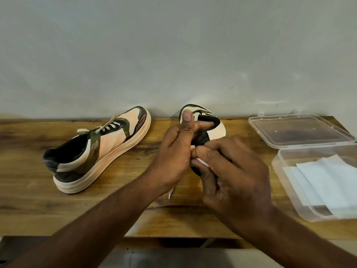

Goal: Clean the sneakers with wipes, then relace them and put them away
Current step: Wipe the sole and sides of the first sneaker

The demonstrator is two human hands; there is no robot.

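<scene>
A peach, camouflage-green and black sneaker [100, 149] lies laced on the wooden table [29, 209], left of centre, toe toward the wall. A second matching sneaker [216, 128] stands in the middle, mostly hidden behind my hands. My left hand [177, 146] grips this second sneaker, thumb raised against its front. My right hand [231, 171] pinches a white shoelace [201, 161] at the shoe's opening. The lace's loose end [171, 193] hangs below my left wrist.
An open clear plastic box [289, 194] with white wipes [328, 182] stands at the right edge of the table. Its clear lid [297, 130] lies flat behind it. A plain grey wall runs along the table's far edge.
</scene>
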